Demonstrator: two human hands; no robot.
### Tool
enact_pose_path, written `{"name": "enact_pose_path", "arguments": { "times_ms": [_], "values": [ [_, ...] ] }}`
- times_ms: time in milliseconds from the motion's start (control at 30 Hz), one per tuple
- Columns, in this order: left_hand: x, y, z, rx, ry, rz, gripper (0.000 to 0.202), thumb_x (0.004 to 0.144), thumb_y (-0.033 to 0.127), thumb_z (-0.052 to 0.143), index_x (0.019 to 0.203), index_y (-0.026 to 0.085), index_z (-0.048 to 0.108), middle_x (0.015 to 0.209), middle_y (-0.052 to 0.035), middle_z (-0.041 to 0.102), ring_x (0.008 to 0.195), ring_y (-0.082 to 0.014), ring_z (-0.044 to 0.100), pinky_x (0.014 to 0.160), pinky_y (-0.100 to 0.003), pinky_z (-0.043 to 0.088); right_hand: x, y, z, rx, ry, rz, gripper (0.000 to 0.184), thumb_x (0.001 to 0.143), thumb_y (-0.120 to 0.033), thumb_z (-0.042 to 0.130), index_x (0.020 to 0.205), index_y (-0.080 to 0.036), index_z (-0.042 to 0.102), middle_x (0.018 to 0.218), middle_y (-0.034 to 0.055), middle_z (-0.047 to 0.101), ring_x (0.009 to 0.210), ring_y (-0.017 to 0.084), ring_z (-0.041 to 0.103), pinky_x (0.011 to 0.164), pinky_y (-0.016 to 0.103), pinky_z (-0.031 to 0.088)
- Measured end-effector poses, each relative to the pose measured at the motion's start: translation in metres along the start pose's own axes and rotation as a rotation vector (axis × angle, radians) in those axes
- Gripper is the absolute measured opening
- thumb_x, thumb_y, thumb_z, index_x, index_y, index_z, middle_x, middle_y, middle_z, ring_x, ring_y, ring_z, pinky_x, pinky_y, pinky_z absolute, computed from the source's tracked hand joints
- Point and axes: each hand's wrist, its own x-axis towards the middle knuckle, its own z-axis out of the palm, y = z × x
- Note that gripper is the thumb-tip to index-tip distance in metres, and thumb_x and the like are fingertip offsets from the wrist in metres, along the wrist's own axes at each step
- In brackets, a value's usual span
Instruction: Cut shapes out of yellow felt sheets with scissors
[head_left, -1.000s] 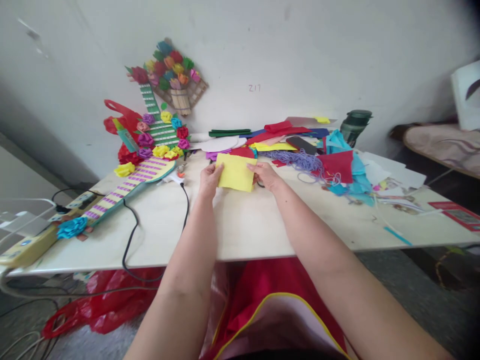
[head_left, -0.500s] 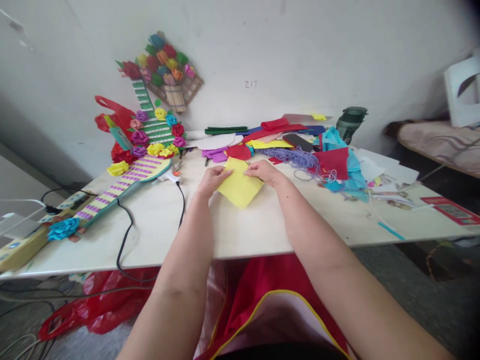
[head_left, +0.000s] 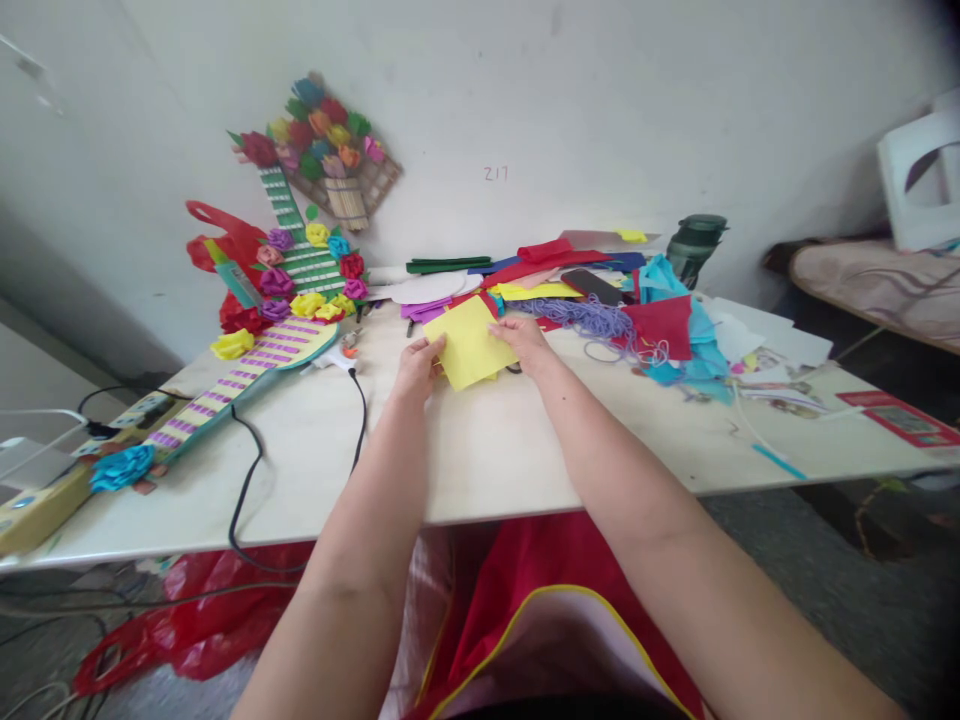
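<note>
A yellow sheet (head_left: 471,345) of craft foam or paper is held just above the pale table (head_left: 480,450), between both hands. My left hand (head_left: 416,365) pinches its lower left edge. My right hand (head_left: 525,342) grips its right edge with closed fingers. The sheet is tilted, one corner pointing up. Something dark shows under the right hand beside the sheet; I cannot make out what it is.
A heap of coloured sheets (head_left: 570,270) and purple yarn (head_left: 592,318) lies behind the hands. A flower-covered guitar craft (head_left: 255,340) stretches left, with a black cable (head_left: 247,480) and a power strip (head_left: 37,500). A green bottle (head_left: 694,245) stands against the wall. A red bag (head_left: 187,620) lies on the floor.
The yellow sheet has been turned between the hands, from square-on to tilted, and now sits slightly higher and farther from me. Both hands stay on its edges.
</note>
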Motion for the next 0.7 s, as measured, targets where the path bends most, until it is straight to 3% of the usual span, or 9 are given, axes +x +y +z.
{"name": "enact_pose_path", "arguments": {
  "times_ms": [167,300,467,700],
  "values": [
    [0.001,-0.004,0.006,0.098,0.028,0.123,0.048,0.049,0.051,0.081,0.075,0.016,0.062,0.066,-0.0019,0.065,0.060,-0.0147,0.061,0.053,-0.024,0.046,0.003,0.008,0.003,0.075,-0.074,0.019,0.020,0.059,-0.029,0.075,0.064,-0.015,0.062,0.059,-0.0012,0.065,0.055,0.014,0.061,0.061,0.028,0.050],
    [0.002,-0.004,0.010,0.141,0.029,0.197,0.046,0.053,0.052,0.078,0.077,0.017,0.061,0.066,-0.0016,0.065,0.065,-0.0157,0.063,0.056,-0.024,0.047,0.005,0.011,0.004,0.031,-0.076,0.020,0.018,0.060,-0.028,0.075,0.065,-0.015,0.064,0.058,-0.0011,0.065,0.057,0.015,0.062,0.065,0.030,0.052],
    [0.004,-0.003,0.013,0.112,0.154,0.188,0.037,0.058,0.046,0.076,0.072,0.017,0.056,0.058,0.0000,0.061,0.067,-0.0180,0.064,0.061,-0.027,0.049,0.006,0.013,0.007,0.033,-0.041,0.013,0.010,0.066,-0.023,0.070,0.067,-0.015,0.065,0.058,-0.0011,0.065,0.059,0.014,0.063,0.066,0.028,0.053],
    [0.002,0.002,0.015,0.124,0.191,0.206,0.031,0.064,0.041,0.073,0.066,0.018,0.053,0.056,0.0028,0.056,0.055,-0.0117,0.056,0.055,-0.023,0.044,0.006,0.014,0.008,0.060,-0.025,0.020,0.013,0.067,-0.026,0.071,0.067,-0.016,0.063,0.057,-0.0017,0.064,0.056,0.013,0.062,0.062,0.026,0.052]
  ]
}}
